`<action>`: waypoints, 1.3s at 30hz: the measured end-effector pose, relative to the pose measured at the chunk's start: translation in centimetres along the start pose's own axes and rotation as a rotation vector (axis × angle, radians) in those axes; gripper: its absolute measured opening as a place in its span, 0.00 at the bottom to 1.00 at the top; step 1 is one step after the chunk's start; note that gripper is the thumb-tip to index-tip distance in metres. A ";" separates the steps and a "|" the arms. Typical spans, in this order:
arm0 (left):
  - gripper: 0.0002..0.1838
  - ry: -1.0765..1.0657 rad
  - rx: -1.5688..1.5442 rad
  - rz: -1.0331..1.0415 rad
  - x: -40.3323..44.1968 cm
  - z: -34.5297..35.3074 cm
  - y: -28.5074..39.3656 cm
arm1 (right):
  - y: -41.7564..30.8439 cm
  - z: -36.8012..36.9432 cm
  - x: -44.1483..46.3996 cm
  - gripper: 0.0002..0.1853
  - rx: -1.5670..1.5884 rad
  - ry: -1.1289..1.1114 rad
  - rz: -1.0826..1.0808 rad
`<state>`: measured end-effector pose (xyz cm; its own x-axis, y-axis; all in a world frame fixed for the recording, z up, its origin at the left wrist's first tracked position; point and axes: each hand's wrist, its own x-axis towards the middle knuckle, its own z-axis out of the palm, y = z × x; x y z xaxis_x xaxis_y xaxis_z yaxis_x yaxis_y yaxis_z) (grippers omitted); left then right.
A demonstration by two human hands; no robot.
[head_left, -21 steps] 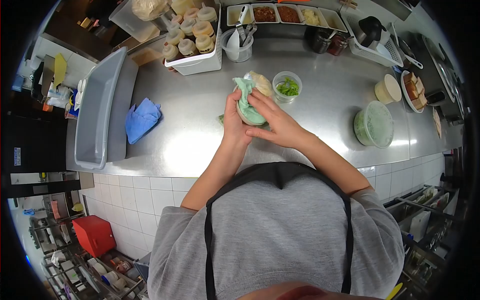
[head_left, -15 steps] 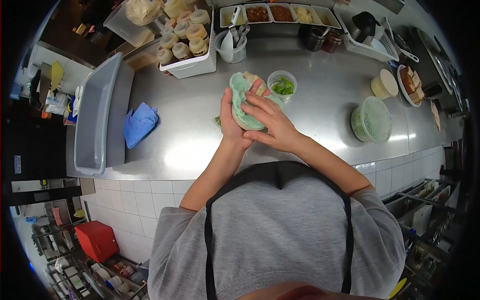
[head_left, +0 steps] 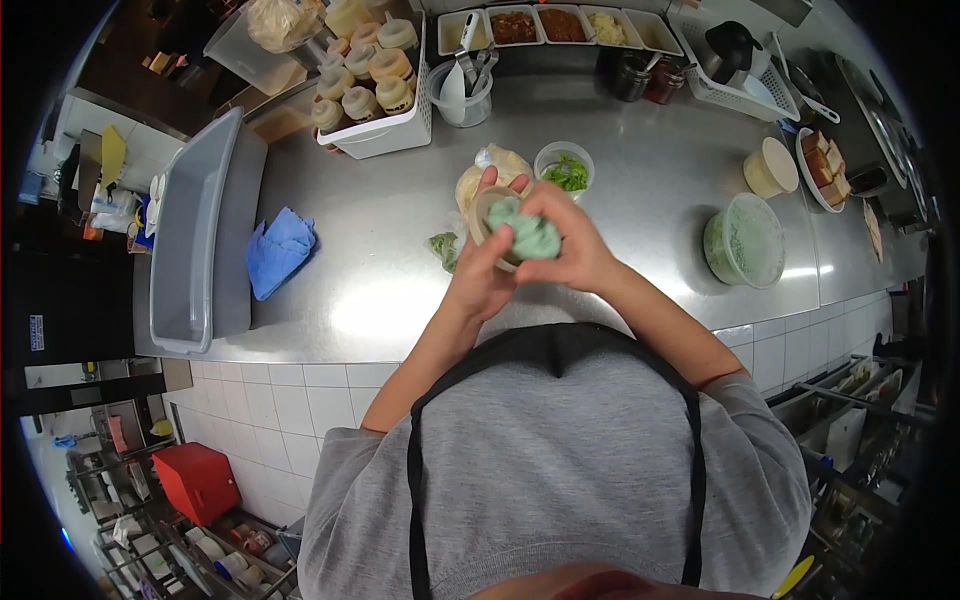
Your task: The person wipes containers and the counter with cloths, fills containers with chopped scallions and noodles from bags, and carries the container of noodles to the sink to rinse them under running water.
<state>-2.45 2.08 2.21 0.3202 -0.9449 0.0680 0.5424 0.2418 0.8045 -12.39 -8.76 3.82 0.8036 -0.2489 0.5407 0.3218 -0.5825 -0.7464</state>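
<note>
Over table (head_left: 370, 240), at eleven o'clock from body, keep tilted bowl (head_left: 480, 212) firmly held in left hand (head_left: 480, 288). With right hand (head_left: 583, 245) closed around green cloth (head_left: 536, 238), press evenly. Avoid touching leaf cup (head_left: 588, 162) at two o'clock from bowl.

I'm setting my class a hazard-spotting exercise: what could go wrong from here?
The pale cup is tilted in the left hand, so it might slip as the right hand handles the green cloth. The cloth could also brush the seemingly open tub of greens just beyond, perhaps soiling them.
</note>
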 end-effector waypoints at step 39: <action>0.15 0.416 0.015 -0.011 3.1 0.1 -0.2 | 0.9 -3.1 -4.2 0.18 1.088 0.568 0.626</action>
<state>-1.68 -0.98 2.32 0.6026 -0.7769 -0.1822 0.5371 0.2260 0.8127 -17.04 -10.63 2.13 0.7297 -0.6750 -0.1088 0.4231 0.5707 -0.7038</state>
